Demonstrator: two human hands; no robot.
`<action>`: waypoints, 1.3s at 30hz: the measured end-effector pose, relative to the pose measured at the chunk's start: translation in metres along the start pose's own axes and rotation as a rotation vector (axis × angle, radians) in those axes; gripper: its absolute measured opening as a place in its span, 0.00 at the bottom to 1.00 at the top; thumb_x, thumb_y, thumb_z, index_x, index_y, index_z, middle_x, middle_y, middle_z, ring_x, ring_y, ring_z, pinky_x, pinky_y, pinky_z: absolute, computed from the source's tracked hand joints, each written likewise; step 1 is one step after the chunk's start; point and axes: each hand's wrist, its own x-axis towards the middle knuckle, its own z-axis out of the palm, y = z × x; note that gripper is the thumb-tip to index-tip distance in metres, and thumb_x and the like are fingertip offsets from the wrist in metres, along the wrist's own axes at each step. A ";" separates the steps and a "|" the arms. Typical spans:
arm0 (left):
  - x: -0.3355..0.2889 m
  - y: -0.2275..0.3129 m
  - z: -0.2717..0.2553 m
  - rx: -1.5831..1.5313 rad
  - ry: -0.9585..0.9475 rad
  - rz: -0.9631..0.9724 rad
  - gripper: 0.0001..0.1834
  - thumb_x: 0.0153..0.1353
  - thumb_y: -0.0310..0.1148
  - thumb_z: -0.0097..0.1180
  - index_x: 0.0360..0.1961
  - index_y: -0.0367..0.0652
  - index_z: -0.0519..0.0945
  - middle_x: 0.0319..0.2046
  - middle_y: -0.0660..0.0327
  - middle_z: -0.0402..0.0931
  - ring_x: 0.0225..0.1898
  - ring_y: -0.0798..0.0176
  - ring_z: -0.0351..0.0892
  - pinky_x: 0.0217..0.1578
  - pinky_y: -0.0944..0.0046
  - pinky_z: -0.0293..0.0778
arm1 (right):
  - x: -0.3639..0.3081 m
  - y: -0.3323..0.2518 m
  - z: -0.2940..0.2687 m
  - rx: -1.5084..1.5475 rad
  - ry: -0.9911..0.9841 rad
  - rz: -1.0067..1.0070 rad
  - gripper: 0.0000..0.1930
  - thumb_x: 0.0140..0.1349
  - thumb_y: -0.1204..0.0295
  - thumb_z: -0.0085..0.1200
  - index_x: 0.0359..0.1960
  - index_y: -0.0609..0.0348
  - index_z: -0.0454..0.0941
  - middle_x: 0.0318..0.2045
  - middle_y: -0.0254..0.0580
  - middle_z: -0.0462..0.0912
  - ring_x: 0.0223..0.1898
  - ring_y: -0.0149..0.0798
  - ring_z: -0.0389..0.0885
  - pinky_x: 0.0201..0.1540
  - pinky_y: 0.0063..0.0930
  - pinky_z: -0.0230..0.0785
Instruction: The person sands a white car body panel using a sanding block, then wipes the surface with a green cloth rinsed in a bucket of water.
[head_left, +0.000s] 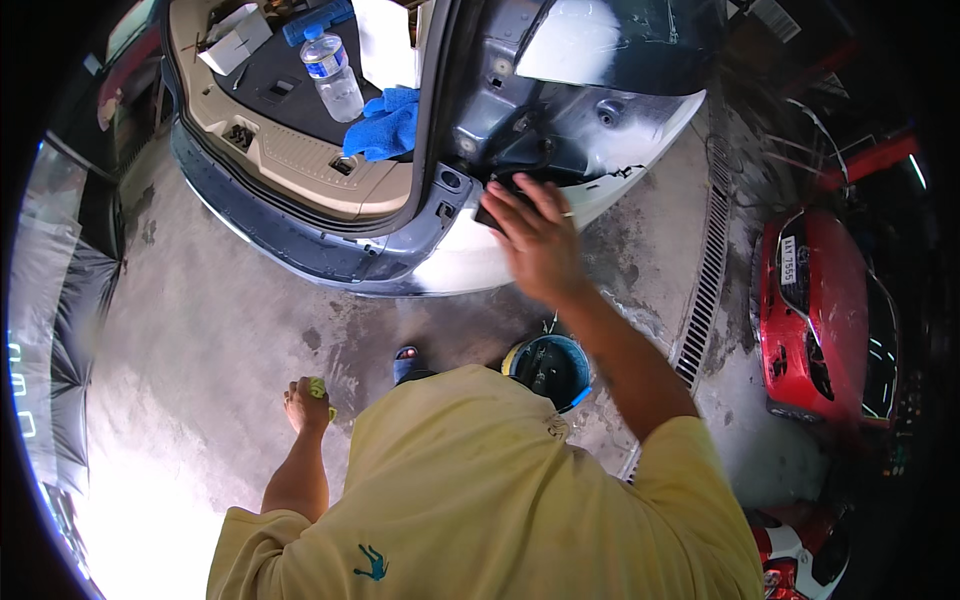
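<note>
My right hand reaches forward to the rear corner of the car. Its fingers press a dark flat pad against the body; most of the pad is hidden beneath them. Under that hand the panel is whitish, and the rest of the bumper is dark grey-blue. Low at my left side, my left hand is closed around a crumpled yellow-green cloth, apart from the car.
In the open cargo area are a water bottle, a blue cloth and a white box. A bucket with dark contents stands by my feet. A floor drain grate runs on the right, before a red car.
</note>
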 end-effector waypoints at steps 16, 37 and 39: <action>-0.057 -0.007 -0.005 -0.024 0.015 -0.234 0.18 0.56 0.38 0.71 0.48 0.52 0.82 0.50 0.56 0.79 0.55 0.44 0.78 0.57 0.44 0.76 | -0.035 0.079 -0.052 -0.069 -0.113 -0.067 0.20 0.69 0.70 0.59 0.62 0.58 0.83 0.65 0.41 0.83 0.69 0.49 0.75 0.73 0.57 0.61; -0.062 0.016 0.025 -0.112 -0.023 -0.295 0.19 0.56 0.40 0.73 0.47 0.50 0.81 0.50 0.57 0.79 0.57 0.45 0.78 0.57 0.45 0.75 | 0.003 0.007 -0.017 -0.008 -0.183 -0.126 0.22 0.70 0.67 0.61 0.63 0.62 0.80 0.66 0.46 0.81 0.70 0.49 0.72 0.76 0.54 0.56; -0.065 0.013 0.029 -0.104 -0.047 -0.283 0.19 0.56 0.40 0.73 0.47 0.50 0.81 0.50 0.56 0.79 0.57 0.45 0.78 0.57 0.45 0.75 | 0.018 -0.006 -0.002 0.018 -0.201 -0.058 0.23 0.71 0.66 0.60 0.65 0.64 0.79 0.67 0.50 0.79 0.72 0.51 0.71 0.76 0.55 0.57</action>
